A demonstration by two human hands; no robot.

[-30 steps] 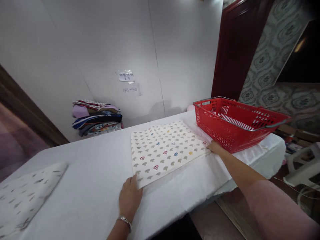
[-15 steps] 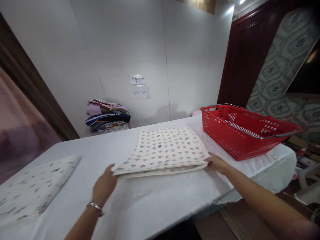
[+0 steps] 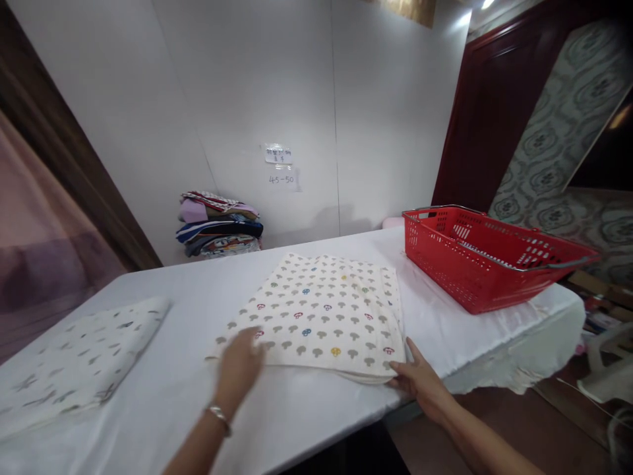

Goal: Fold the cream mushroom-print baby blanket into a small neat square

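A folded white cloth (image 3: 321,310) with a mushroom print lies flat on the white-covered table, its near edge towards me. My right hand (image 3: 420,382) pinches the cloth's near right corner, with one finger stretched out along the side. Over the near left part of the cloth is my left hand (image 3: 241,363), a bracelet on its wrist. Motion smears its fingers, so whether they grip the fabric is unclear. To the left rests a second folded white cloth (image 3: 93,349) with a dark leaf-like print.
A red plastic basket (image 3: 445,264) with metal handles stands at the table's right end. Stacked folded clothes (image 3: 220,227) sit by the wall behind the table. Paper labels (image 3: 281,178) are taped to the wall. The white tablecloth (image 3: 306,422) hangs over the near edge.
The cloth's near edge has come towards me and now lies flatter. My right hand moved nearer with its corner; my left hand shifted right, from the left corner onto the cloth.
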